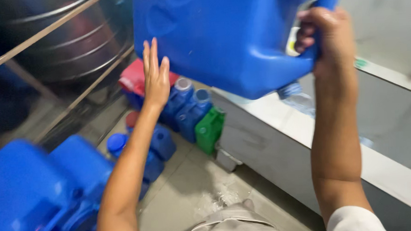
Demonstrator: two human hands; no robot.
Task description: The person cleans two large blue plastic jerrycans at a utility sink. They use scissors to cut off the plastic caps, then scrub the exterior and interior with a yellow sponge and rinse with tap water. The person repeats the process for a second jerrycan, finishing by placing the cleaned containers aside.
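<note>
Wet tiled floor (190,189) and a pale ledge (278,126) frame the scene, with a large dark tank (71,42) behind metal bars at upper left. You hold a big blue jug (216,42) tilted high over the ledge, its capped neck pointing down towards the ledge edge. Your right hand (326,38) is clenched around the jug's handle; your left hand (156,76) lies flat with fingers (151,56) extended, released, against or just beside the jug's side wall, which of the two cannot be told. To steady a load like this, keep the flat palm pressed to the wall and the wrist of the gripping hand straight. Below stand smaller blue bottles (187,107), a green container (210,129) and a red-topped one (133,77), close to the ledge. More blue jugs (39,185) crowd the lower left, near your left elbow. The splashed floor looks slippery underfoot.
</note>
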